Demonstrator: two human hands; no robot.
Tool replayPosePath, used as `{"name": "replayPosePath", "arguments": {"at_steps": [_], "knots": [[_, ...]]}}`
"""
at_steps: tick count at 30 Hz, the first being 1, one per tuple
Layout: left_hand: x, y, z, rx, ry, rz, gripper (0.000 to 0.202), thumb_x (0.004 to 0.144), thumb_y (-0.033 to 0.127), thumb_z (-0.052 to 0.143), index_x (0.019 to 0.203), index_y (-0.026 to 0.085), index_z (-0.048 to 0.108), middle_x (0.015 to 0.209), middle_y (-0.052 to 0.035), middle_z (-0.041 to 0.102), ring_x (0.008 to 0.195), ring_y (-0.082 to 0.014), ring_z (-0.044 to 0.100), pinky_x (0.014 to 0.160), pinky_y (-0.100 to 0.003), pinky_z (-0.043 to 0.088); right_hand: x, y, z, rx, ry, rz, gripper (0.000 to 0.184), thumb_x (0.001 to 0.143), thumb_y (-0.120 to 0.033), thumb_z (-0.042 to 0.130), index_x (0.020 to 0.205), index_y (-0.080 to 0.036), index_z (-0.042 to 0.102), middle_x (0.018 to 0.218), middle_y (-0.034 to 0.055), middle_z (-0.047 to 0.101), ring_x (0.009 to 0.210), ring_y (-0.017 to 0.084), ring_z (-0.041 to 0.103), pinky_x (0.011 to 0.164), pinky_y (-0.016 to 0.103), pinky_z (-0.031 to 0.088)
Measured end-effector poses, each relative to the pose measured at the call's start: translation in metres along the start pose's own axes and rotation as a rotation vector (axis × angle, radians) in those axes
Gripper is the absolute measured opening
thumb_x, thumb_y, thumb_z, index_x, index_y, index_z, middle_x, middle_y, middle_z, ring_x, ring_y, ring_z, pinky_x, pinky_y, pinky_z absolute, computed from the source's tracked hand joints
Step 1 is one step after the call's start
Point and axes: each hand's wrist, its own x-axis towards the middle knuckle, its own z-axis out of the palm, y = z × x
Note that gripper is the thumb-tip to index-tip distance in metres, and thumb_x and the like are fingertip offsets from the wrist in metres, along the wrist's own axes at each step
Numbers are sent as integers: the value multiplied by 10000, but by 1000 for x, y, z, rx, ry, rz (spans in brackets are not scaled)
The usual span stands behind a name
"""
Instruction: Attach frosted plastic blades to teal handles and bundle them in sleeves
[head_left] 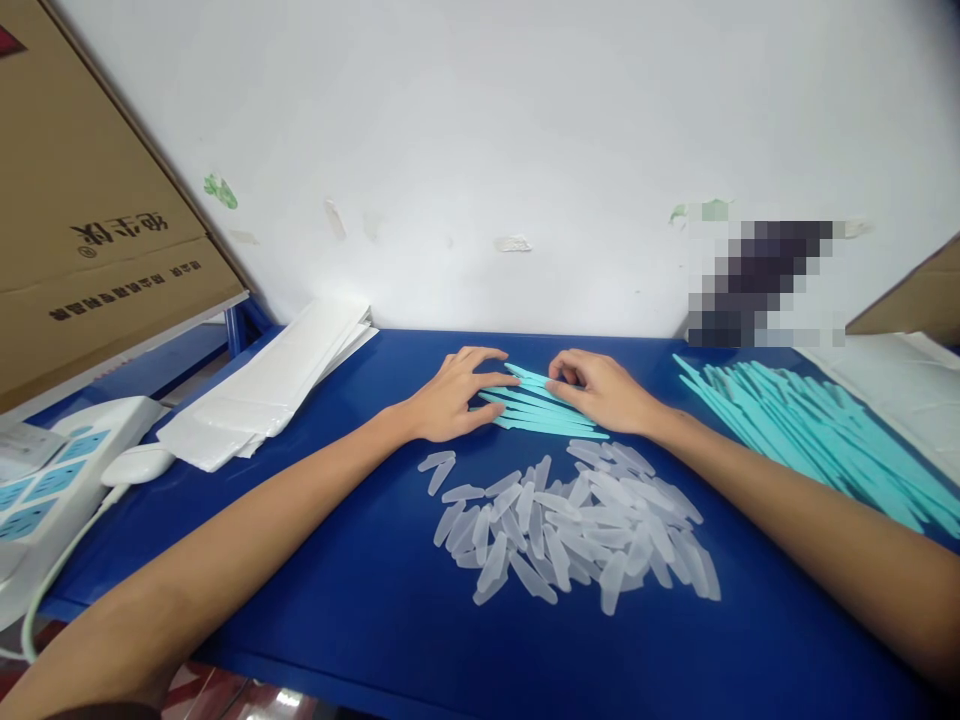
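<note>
A small fan of slim, flat teal plastic sticks lies on the blue tabletop between my hands. My left hand rests at their left ends, fingers spread and fingertips touching several of them. On the other side, my right hand has its fingers curled, with the thumb and forefinger at the upper sticks; one stick appears to run into that pinch, though the contact is partly hidden. Nearer to me lies a loose heap of small, frosted, translucent plastic pieces, with two of them apart at its upper left.
A larger pile of teal sticks lies beyond my right forearm. White flat packets are stacked at left, near a white power strip with a plugged-in cable. A cardboard box leans at far left; a white wall stands behind.
</note>
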Motion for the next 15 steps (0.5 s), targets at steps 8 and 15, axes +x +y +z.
{"name": "replayPosePath", "arguments": {"at_steps": [8, 15], "knots": [[2, 1, 2, 65, -88, -66, 535, 983, 544, 427, 1477, 342, 468, 1583, -123, 326, 1431, -384, 296, 1091, -652, 298, 0, -2, -1, 19, 16, 39, 158, 850, -362, 561, 845, -207, 595, 754, 5, 550, 654, 147, 470, 606, 293, 317], [2, 0, 3, 51, -97, -90, 592, 975, 591, 410, 1507, 332, 418, 1601, -130, 298, 1449, -387, 271, 1108, -667, 277, 0, -2, -1, 61, 24, 59, 144, 828, -333, 557, 805, -200, 609, 723, 8, 562, 641, 148, 486, 591, 288, 321]]}}
